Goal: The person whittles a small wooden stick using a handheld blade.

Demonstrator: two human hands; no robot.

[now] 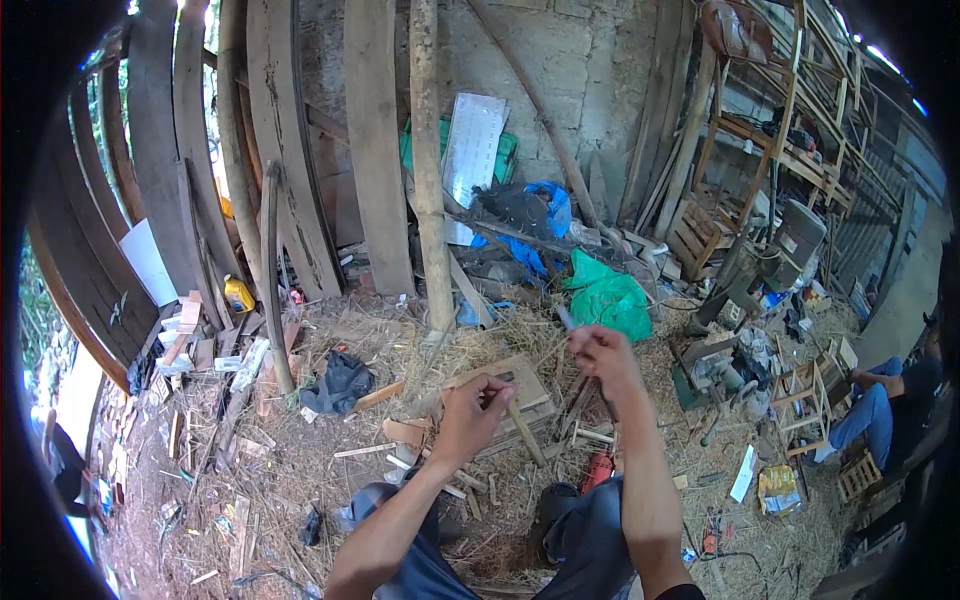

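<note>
My left hand [472,415] is closed, thumb and fingertips pinched together above a wooden board [535,380] on the ground. A short dark piece [506,377] shows at its fingertips, too small to name. Just right of those fingers a light wooden stick [526,437] slants down across the board's edge. My right hand [603,358] is raised higher, with curled fingers. By its fingertips a pale, narrow piece [566,318] sticks up, blurred. Whether both hands grip parts of one thing, I cannot tell.
A red object [598,470] lies by my right knee. Wood scraps [405,432] and straw cover the ground. A black plastic bag [340,383] is at left, a green bag [608,297] ahead. A wooden post [428,200] stands in front. Another person [880,410] sits at far right.
</note>
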